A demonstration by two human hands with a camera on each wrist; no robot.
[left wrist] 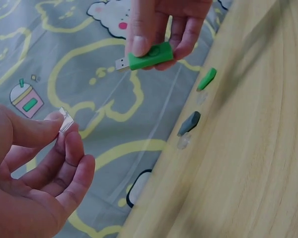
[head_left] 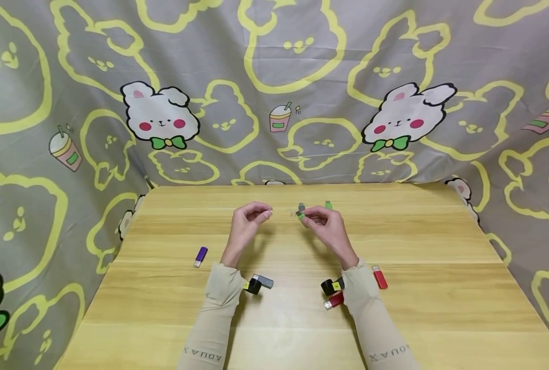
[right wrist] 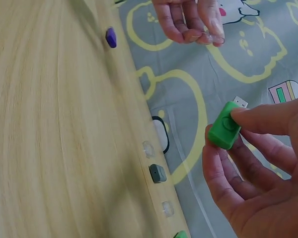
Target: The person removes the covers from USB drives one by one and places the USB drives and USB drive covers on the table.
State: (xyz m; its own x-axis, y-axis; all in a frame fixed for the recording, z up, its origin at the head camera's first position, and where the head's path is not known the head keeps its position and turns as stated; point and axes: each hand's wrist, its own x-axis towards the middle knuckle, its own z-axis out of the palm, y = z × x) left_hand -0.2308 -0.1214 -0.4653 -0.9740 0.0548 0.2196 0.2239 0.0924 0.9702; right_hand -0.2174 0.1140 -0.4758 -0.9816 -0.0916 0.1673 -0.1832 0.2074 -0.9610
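Note:
My left hand pinches a small clear plastic cap between thumb and fingertips. Opposite it, my right hand holds a green USB stick between thumb and fingers. The metal plug of this stick is bare and faces the left hand. Cap and stick are apart, both held up above the far part of the table. Behind the right hand, a grey USB stick and another green USB stick lie near the table's back edge.
Two clear caps lie by those far sticks. A purple USB stick is on the left of the wooden table. Another grey stick lies by the left wrist, and two red sticks by the right forearm. A patterned curtain hangs behind.

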